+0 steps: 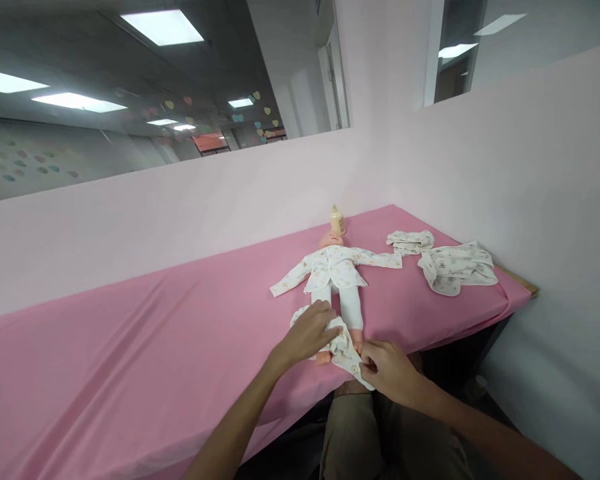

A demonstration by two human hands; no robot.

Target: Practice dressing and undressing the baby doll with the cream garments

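Note:
A baby doll point(336, 267) lies on its back on the pink table cover point(155, 347), dressed in a white printed top and white leggings, head toward the wall. A small white printed garment point(344, 353) is bunched at the doll's feet near the table's front edge. My left hand point(307, 331) rests on the garment with fingers curled over the cloth. My right hand point(387, 370) pinches the garment's lower edge. A baby bottle point(337, 219) stands just beyond the doll's head.
More white printed baby clothes point(455, 267) and a smaller folded piece point(411, 240) lie at the table's right end. A pink partition wall rises behind and to the right. My knees show below the table edge.

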